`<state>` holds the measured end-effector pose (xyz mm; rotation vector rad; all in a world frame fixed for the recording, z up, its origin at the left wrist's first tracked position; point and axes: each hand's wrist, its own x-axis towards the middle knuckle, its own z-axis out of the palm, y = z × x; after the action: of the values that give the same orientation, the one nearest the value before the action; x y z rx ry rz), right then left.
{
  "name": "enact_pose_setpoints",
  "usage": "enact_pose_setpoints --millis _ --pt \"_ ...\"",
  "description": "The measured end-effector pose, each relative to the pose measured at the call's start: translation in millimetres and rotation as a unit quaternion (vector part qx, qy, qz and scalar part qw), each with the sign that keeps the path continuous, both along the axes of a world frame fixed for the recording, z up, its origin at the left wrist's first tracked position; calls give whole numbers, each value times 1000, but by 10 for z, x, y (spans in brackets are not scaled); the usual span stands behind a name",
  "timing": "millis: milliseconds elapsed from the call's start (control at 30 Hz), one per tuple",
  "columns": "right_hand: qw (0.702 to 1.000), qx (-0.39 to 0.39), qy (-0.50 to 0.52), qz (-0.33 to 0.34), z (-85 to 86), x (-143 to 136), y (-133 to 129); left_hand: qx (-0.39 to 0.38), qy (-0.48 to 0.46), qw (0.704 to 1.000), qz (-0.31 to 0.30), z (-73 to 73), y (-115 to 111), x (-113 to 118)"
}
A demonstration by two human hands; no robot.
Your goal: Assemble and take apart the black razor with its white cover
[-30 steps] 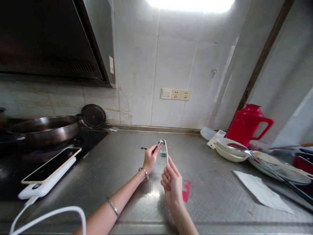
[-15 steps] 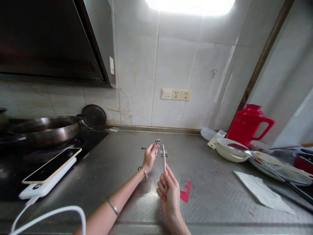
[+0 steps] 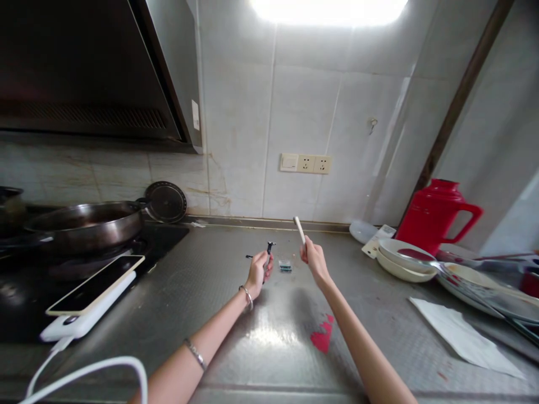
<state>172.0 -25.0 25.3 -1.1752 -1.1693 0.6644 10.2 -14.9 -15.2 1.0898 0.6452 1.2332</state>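
My left hand [image 3: 256,273] is closed around the dark handle of a razor [image 3: 270,251], its T-shaped head pointing up. In my right hand [image 3: 315,259] is a slim white toothbrush [image 3: 299,229], tilted up and to the left, held apart from the razor. Between the hands, a small clear pack with dark strips [image 3: 285,266] lies on the steel counter [image 3: 219,348]. A small black piece [image 3: 249,256] rests just left of my left hand.
At left, a pan [image 3: 90,224] sits on the stove, with a phone [image 3: 96,284] on a white power bank [image 3: 90,314] trailing a cable. At right stand a red thermos [image 3: 429,216], stacked bowls [image 3: 404,264] and a white paper sheet [image 3: 465,336]. A red patch [image 3: 322,338] marks the counter.
My right hand has moved forward and to the right with the toothbrush, away from the razor. The razor has turned in my left hand, so its head now shows as a T.
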Motion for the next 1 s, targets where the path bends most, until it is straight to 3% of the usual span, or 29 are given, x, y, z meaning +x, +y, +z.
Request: enact_pose_setpoints --millis 167,467,700,1000 --pt "980 -44 -189 -52 -218 138 107 17 -4 1000 -4 -6 -33 28" --pt "952 -7 -297 -72 -334 202 111 5 16 1000 -4 12 -84 50" --pt "966 7 -245 -81 -398 215 122 -25 -24 999 -28 -28 -96 94" --pt "972 21 -219 -84 -452 175 131 -64 -115 976 -175 85 -179 103"
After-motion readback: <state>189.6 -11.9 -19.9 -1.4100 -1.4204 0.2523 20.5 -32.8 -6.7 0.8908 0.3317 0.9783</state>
